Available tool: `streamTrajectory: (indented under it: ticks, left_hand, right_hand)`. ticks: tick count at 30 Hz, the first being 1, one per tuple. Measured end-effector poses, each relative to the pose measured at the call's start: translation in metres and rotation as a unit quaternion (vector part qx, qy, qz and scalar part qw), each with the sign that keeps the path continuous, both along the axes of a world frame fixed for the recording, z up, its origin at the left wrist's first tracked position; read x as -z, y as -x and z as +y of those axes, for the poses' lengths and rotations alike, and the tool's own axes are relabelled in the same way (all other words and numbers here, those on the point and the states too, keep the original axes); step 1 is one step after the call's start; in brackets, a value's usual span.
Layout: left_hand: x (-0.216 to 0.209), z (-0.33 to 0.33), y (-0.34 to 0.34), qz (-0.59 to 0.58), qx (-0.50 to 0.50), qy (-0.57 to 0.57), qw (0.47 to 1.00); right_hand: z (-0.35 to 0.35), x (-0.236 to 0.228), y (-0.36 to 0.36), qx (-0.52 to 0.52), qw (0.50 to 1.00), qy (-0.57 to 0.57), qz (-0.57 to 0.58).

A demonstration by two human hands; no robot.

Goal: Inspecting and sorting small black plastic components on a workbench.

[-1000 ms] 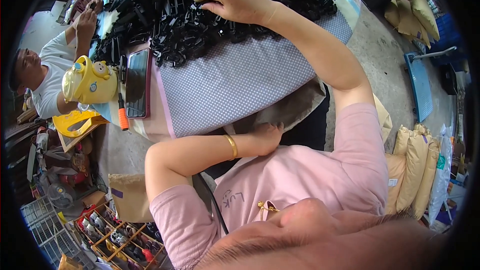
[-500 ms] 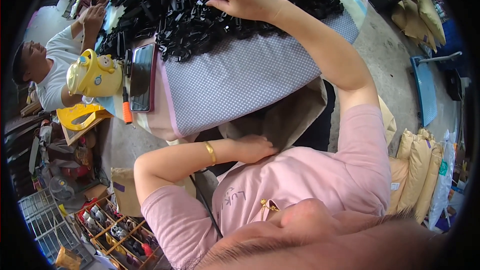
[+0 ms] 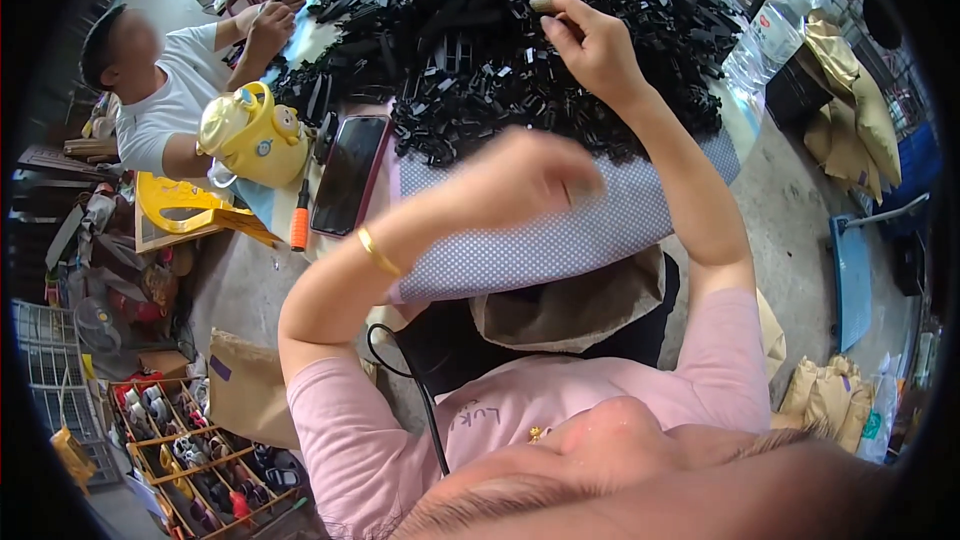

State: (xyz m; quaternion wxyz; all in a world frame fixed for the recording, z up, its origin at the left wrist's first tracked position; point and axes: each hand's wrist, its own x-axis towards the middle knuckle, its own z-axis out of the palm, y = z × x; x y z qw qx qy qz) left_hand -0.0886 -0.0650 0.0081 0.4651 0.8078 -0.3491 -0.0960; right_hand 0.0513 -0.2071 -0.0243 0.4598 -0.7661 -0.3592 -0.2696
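A heap of small black plastic parts (image 3: 450, 0) spreads over the far part of the table, which carries a grey-and-white patterned cloth (image 3: 520, 255). My right hand (image 3: 595, 50) is at the heap, its thumb and forefinger closing around something too dark to tell from the parts behind. Smeared by motion, my left hand (image 3: 535, 180) hangs over the cloth at the near edge of the heap; its fingers look curled, and whether they hold anything does not show. Below the table's edge, an open brown paper sack (image 3: 575, 325) lies by my lap.
Left of the cloth are a phone (image 3: 350, 175), an orange-handled tool (image 3: 300, 220) and a yellow bottle (image 3: 255, 140). Another person (image 3: 165, 100) sits at the far left near a yellow stool (image 3: 180, 205). A blue trolley (image 3: 850, 280) and paper sacks (image 3: 825, 395) stand at the right.
My left hand has risen from beside my lap to over the cloth. My right hand has shifted right over the heap. The whole view has turned a little.
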Motion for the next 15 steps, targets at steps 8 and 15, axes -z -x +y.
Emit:
streamTrajectory:
  ticks: [8,15]
  left_hand:
    - [0.027,0.071,-0.104,-0.141,-0.489,-0.321,0.799]
    - [0.033,0.069,-0.104,-0.067,-0.471,-0.167,0.864]
  right_hand:
    - [0.008,-0.002,0.001,-0.057,0.998,0.009,0.019]
    - [0.011,-0.003,0.013,-0.105,0.991,-0.007,0.084]
